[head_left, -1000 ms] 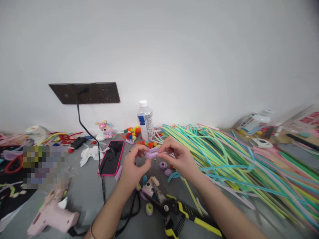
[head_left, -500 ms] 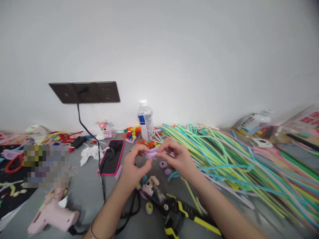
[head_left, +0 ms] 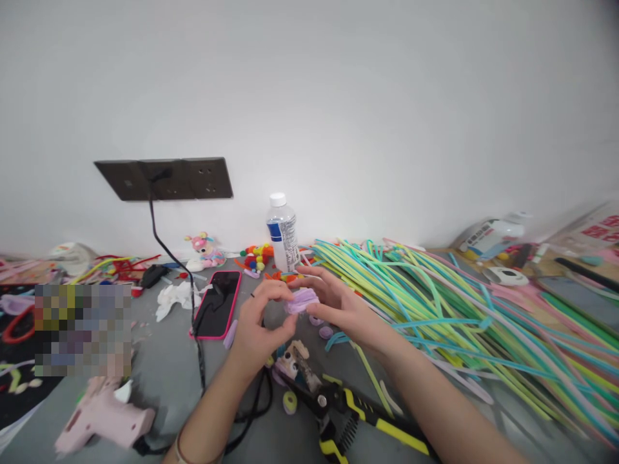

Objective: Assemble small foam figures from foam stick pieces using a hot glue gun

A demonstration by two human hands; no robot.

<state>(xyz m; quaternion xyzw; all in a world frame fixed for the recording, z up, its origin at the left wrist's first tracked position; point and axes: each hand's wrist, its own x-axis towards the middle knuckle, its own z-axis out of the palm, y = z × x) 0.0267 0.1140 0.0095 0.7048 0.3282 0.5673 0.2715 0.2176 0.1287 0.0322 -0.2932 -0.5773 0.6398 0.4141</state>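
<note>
A lilac fuzzy piece of folded pipe cleaner (head_left: 303, 300) is held up between my two hands, above the table. My left hand (head_left: 261, 325) has its fingers and thumb curved around the piece's left end. On the other side, my right hand (head_left: 333, 299) pinches its right end, thumb in front and fingers behind. Below the right fingers lie small lilac coils (head_left: 325, 332). Nearer me are a small figure with a big eye (head_left: 290, 362) and black-and-yellow pliers (head_left: 338, 406); the figure lies against their jaws.
Many coloured pipe cleaners (head_left: 435, 309) spread across the right side. A plastic bottle (head_left: 284, 235) stands near the wall. To the left lie a pink-edged phone (head_left: 220, 306), a crumpled tissue (head_left: 175, 299) and a pink glue gun (head_left: 104, 415). A black cable (head_left: 198, 354) runs down from the socket panel (head_left: 164, 179).
The lilac piece has shifted slightly right and turned, showing a broader ridged side. My right fingers have spread around it, and the left thumb and forefinger have parted a little.
</note>
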